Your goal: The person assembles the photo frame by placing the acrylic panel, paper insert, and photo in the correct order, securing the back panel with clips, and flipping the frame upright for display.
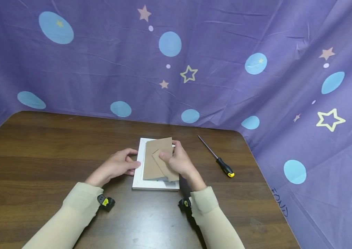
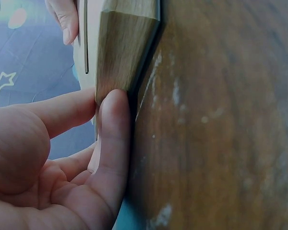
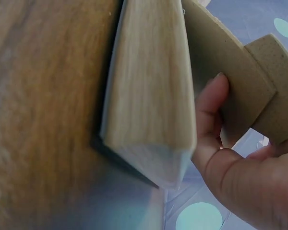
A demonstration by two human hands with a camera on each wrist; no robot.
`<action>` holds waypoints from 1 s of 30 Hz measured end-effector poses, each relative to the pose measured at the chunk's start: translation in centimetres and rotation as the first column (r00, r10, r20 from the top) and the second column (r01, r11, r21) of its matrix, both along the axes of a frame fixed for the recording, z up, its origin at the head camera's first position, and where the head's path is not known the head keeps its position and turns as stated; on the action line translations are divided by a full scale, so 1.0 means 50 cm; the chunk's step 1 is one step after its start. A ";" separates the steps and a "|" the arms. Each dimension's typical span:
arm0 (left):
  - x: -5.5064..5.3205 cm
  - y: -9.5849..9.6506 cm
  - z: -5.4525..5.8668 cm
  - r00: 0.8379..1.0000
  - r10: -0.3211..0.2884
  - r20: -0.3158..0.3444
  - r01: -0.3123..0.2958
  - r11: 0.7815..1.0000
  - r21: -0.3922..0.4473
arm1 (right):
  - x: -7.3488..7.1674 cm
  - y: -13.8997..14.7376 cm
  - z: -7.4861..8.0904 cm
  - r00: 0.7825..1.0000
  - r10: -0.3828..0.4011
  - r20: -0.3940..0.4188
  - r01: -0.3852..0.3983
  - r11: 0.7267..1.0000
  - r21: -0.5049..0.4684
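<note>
A white picture frame [image 1: 137, 181] lies flat on the table, its side showing pale wood grain [image 2: 125, 48] up close. My left hand [image 1: 120, 162] grips the frame's left edge, thumb on top and other fingers against the side. Over the frame, my right hand [image 1: 177, 160] holds a brown backing board [image 1: 157, 148] with a narrower stand flap [image 1: 163, 166] on it. The right thumb presses on the flap, while fingers reach beneath the board. In the right wrist view the board [image 3: 235, 72] is tilted up, apart from the frame's side [image 3: 153, 72].
A screwdriver [image 1: 216, 157] with a black and yellow handle lies right of the frame on the brown wooden table [image 1: 54, 155]. Purple cloth [image 1: 101, 62] with stars and blue spots hangs along the table's back and right side.
</note>
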State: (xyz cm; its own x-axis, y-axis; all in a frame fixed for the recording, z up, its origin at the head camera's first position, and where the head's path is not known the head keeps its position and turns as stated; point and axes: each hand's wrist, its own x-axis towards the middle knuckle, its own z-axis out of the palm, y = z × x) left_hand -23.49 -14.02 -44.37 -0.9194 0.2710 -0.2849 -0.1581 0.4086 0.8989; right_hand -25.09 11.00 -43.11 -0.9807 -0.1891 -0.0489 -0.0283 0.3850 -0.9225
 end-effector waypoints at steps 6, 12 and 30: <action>0.000 -0.001 -0.001 1.000 0.004 -0.003 -0.004 1.000 0.006 | 0.001 -0.004 0.001 1.000 -0.015 0.007 0.015 0.999 0.038; 0.000 -0.002 -0.002 1.000 0.004 -0.002 -0.004 1.000 0.002 | 0.001 -0.005 -0.003 1.000 -0.020 0.000 0.020 0.999 0.046; -0.002 -0.001 -0.004 1.000 0.008 -0.002 -0.008 1.000 0.011 | 0.004 -0.005 -0.002 0.998 -0.024 -0.057 0.037 0.971 0.238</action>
